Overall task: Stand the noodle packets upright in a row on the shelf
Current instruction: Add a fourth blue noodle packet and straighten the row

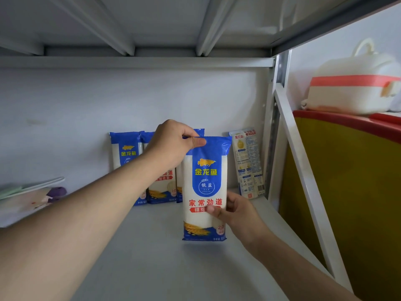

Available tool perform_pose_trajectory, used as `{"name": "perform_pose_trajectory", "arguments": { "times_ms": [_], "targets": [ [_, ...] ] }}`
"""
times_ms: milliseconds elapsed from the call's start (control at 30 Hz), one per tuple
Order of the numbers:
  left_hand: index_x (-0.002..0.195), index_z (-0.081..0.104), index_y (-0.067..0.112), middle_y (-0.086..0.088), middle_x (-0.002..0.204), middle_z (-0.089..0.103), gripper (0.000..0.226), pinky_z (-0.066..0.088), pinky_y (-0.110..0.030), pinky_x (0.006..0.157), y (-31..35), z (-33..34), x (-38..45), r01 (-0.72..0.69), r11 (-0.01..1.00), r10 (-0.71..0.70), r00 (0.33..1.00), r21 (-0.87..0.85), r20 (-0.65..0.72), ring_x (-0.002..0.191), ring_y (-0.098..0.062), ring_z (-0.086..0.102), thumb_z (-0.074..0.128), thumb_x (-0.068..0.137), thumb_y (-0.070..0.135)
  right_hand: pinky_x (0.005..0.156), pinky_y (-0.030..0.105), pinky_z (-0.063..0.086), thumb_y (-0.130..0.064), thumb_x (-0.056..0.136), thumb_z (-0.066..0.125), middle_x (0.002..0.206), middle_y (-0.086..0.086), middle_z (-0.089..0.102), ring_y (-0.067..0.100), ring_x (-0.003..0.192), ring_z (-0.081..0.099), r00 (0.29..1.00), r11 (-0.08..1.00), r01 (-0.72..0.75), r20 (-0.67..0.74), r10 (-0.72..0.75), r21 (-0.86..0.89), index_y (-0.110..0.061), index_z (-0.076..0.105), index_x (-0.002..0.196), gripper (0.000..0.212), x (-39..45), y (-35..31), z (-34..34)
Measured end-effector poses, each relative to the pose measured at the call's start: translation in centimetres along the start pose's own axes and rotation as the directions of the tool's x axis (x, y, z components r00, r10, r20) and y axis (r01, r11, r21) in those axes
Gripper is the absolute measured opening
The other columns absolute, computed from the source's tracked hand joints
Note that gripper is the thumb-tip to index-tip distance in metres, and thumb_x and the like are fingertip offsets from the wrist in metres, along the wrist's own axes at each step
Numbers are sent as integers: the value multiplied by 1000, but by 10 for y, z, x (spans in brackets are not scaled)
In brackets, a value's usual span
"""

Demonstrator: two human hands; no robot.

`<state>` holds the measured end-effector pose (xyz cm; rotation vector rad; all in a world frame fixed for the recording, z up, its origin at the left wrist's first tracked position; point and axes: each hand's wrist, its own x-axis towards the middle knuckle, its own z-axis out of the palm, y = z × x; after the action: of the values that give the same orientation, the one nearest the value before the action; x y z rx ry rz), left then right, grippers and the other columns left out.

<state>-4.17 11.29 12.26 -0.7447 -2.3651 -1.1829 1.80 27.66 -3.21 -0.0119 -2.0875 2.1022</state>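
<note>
I'm at a home storeroom: a white metal rack, stocked noodle packets, a stored rice cooker.

There is just one camera, worn on the person's head. It looks forward and a little down into the shelf, from close up. Both arms reach out from the bottom edge. The wide lens bends the shelf post on the right. The board above fills the top.
</note>
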Motion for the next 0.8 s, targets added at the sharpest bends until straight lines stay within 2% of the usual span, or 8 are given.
{"name": "perform_pose_trajectory", "arguments": {
  "times_ms": [100, 200, 300, 433, 533, 600, 700, 800],
  "targets": [
    [96, 78, 15, 3, 93, 73, 18, 54, -29, 77, -2, 2, -2, 24, 998, -24, 1000, -64, -4, 88, -12, 67, 74, 87, 30, 66, 26, 63, -18, 84, 78, 96, -10, 82, 10, 89, 79, 999, 999, -2, -42, 4, 45, -21, 71, 109, 26, 2, 3, 0],
    [107, 73, 18, 12, 99, 67, 22, 45, -14, 73, -10, 6, -6, 33, 991, -43, 996, -132, -73, 89, 3, 60, 71, 89, 32, 67, 30, 64, -18, 84, 79, 102, -5, 82, 13, 90, 79, 997, 998, -21, -68, 25, 67, -21, 70, 111, 29, 9, 5, -3],
    [124, 61, 23, 13, 107, 64, 35, 35, -11, 69, -33, 16, -22, 123, 981, -141, 983, -151, -117, 89, 5, 54, 65, 92, 37, 68, 32, 64, -21, 78, 79, 104, -3, 81, 15, 92, 79, 995, 995, -3, -94, 12, 97, -20, 70, 112, 35, 17, 2, -12],
    [126, 58, 23, 11, 108, 64, 34, 37, -13, 70, -83, 46, -57, 236, 971, -237, 971, -34, -18, 100, -7, 59, 63, 94, 35, 69, 35, 65, -22, 74, 78, 105, -2, 81, 16, 92, 79, 993, 996, 28, -114, -18, 90, -18, 68, 113, 40, 36, -6, -27],
    [120, 62, 22, 12, 100, 66, 29, 44, -15, 72, -114, 65, -79, 301, 952, -296, 951, -56, 84, 96, -5, 63, 66, 93, 31, 83, 49, 64, -21, 78, 77, 110, -1, 80, 21, 99, 78, 988, 998, 18, -157, -9, 57, -19, 67, 117, 40, 59, -8, -37],
    [119, 63, 23, 14, 100, 64, 26, 46, -13, 72, -125, 72, -89, 299, 954, -292, 947, -36, 137, 93, 1, 61, 65, 94, 30, 85, 52, 62, -24, 77, 77, 110, -2, 79, 22, 100, 76, 983, 998, 10, -184, 1, 55, -23, 66, 117, 41, 73, -6, -42],
    [117, 62, 27, 17, 101, 61, 23, 49, -13, 73, -135, 73, -94, 282, 959, -274, 945, -19, 176, 91, 1, 61, 63, 94, 30, 80, 51, 63, -21, 84, 75, 108, -3, 78, 20, 97, 75, 972, 999, 4, -236, 4, 34, -28, 66, 112, 30, 96, -2, -50],
    [113, 62, 30, 15, 102, 62, 18, 49, -11, 69, -141, 70, -92, 279, 960, -272, 946, -17, 174, 88, 1, 62, 61, 96, 30, 90, 57, 60, -23, 85, 77, 116, 0, 76, 26, 105, 73, 962, 1000, -3, -275, -3, -24, -27, 66, 116, 33, 117, 0, -55]
  ]
}}
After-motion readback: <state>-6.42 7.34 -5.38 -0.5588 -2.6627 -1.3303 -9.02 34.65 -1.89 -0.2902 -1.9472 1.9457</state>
